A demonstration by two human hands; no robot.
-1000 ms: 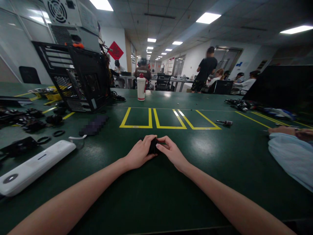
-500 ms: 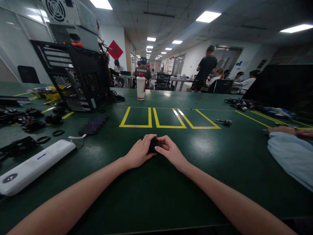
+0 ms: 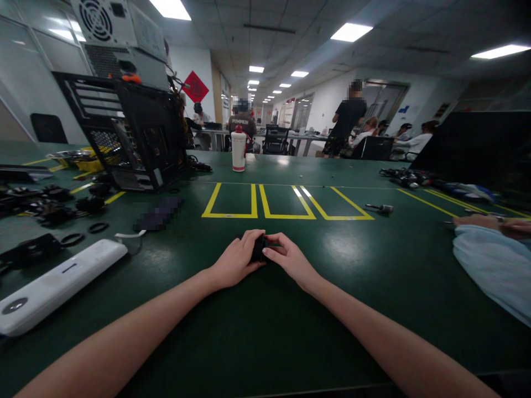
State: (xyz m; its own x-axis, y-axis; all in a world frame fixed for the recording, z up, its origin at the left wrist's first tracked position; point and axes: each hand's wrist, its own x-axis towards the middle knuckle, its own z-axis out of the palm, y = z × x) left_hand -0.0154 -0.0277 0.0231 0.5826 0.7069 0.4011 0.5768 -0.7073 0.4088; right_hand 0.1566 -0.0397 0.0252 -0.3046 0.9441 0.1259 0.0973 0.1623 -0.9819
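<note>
My left hand [image 3: 236, 258] and my right hand [image 3: 290, 258] meet at the middle of the green table [image 3: 373, 265]. Both have their fingers curled round a small black part [image 3: 259, 249] held between them, just above the table top. Most of the part is hidden by my fingers, so its shape is unclear. Three yellow taped boxes [image 3: 286, 202] lie on the table just beyond my hands.
A white oblong device [image 3: 58, 284] lies at the near left, with black rings [image 3: 85, 233] and dark parts behind it. An open black computer case [image 3: 128, 135] stands far left. A white bottle [image 3: 238, 149] and a small tool [image 3: 380, 208] lie farther off. Another person's sleeve [image 3: 492, 268] rests at right.
My hands stay in the same spot on the part; only the fingers shift slightly. The view has barely moved.
</note>
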